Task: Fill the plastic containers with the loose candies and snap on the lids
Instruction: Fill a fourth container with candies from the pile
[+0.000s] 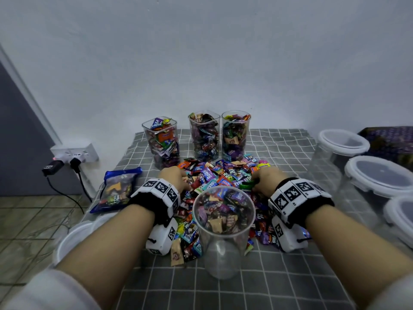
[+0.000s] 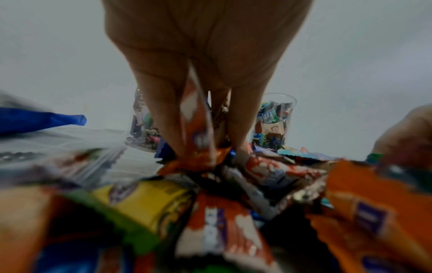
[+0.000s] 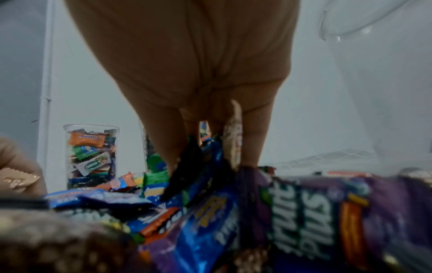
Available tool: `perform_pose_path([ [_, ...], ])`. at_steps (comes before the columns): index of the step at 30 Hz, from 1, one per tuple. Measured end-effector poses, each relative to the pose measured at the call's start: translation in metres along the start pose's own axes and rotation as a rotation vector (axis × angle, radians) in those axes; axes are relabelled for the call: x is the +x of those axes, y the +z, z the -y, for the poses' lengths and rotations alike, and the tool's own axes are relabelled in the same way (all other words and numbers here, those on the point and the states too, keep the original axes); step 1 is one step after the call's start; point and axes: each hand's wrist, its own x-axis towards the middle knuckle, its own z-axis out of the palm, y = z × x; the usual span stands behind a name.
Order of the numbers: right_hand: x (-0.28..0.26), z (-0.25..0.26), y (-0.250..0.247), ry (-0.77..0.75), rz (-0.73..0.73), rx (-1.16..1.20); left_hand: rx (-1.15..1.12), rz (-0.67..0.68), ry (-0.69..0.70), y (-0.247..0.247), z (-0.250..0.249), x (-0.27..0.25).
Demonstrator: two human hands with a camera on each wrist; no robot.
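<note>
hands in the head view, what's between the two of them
In the head view, the candy pile fills the stretch between the left hand and right hand, with the near cup's rim just in front.

A counter covered by a grey cloth with a white grid [image 1: 279, 148] carries a heap of loose wrapped candies [image 1: 214, 177] between and under the hands. Just nearer than the hands stands a clear round plastic container [image 1: 223, 222], partly filled. Beyond the hands stand three clear plastic containers full of candy [image 1: 204, 137]. Left of the left hand lies a blue candy bag [image 1: 118, 189]. Right of the right hand stand clear jars with white lids [image 1: 377, 175].
</note>
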Motion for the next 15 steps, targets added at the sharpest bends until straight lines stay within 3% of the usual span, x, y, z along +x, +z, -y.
perform_pose_path([
  [5,-0.012,-0.003,-0.007,0.007,-0.152,0.143,-0.115,-0.078,-0.013,-0.006,0.004,-0.008],
  [15,-0.034,0.001,-0.016,-0.062,-0.245,0.522,-0.51,-0.216,0.071,-0.017,0.005,-0.032],
])
